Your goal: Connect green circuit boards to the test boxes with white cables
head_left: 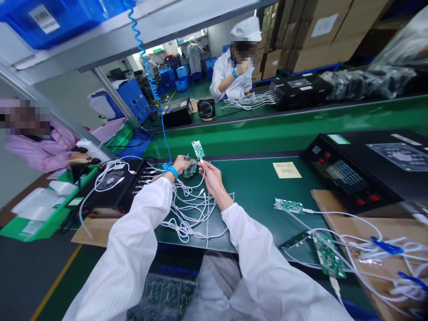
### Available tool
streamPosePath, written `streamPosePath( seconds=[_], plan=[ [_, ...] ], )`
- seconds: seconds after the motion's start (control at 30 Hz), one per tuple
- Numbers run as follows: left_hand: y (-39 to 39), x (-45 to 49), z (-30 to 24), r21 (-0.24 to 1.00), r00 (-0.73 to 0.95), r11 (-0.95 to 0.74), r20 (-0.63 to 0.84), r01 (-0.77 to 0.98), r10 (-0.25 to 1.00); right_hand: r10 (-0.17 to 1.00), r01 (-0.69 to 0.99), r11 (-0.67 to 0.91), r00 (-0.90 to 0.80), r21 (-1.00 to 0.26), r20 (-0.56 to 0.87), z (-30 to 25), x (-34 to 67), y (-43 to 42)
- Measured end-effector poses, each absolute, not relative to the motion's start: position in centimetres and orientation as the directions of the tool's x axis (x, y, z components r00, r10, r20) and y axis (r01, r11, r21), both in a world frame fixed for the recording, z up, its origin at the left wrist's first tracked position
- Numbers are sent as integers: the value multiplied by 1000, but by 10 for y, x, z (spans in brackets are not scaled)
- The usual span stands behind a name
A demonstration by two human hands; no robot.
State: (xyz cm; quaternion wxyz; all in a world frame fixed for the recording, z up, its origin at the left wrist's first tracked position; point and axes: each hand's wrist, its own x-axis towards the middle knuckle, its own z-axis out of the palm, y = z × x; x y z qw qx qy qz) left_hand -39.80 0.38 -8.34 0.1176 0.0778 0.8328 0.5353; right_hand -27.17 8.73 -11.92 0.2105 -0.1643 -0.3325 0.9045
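Note:
My left hand (183, 164) is closed around a small green circuit board (190, 167) held low over the green mat; a blue wrist strap (172, 171) with a coiled blue cord (150, 76) sits on that wrist. My right hand (210, 174) pinches a white cable plug (201, 163) at the lower edge of a second, upright green circuit board (198, 149). A tangle of white cables (190, 209) lies on the mat below both hands. Both arms wear white sleeves.
A black multi-port box (113, 189) stands left, a black tester (368, 171) right, with a yellow note (286, 170) between. More boards (288, 205) (329, 255) with cables lie at right. A conveyor belt (284, 129) runs behind; one person sits across it, another at far left.

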Motion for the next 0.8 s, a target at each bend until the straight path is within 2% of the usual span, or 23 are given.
streamPosePath(
  seconds=[0.17, 0.27, 0.4, 0.53, 0.67, 0.8],
  plan=[
    [1, -397, -78, 895, -972, 432, 7, 110, 234, 499, -266, -675, -852, -688, -160, -121, -272, 84],
    [-13, -395, -64, 882, -951, 421, 88, 213, 296, 513, -264, -640, -846, -722, -144, -121, -272, 81],
    [-33, -387, -48, 883, -913, 406, 57, 235, 403, 499, -287, -623, -862, -727, -87, -120, -272, 78],
    [-39, -378, -46, 916, -891, 353, 8, 189, 454, 480, -287, -613, -875, -736, -59, -119, -271, 75],
    [-35, -371, -49, 926, -914, 318, 64, 205, 402, 475, -291, -595, -879, -749, -36, -119, -272, 72],
    [-31, -367, -46, 880, -901, 323, 219, 348, 374, 478, -294, -555, -878, -778, -9, -118, -272, 72]
  ],
)
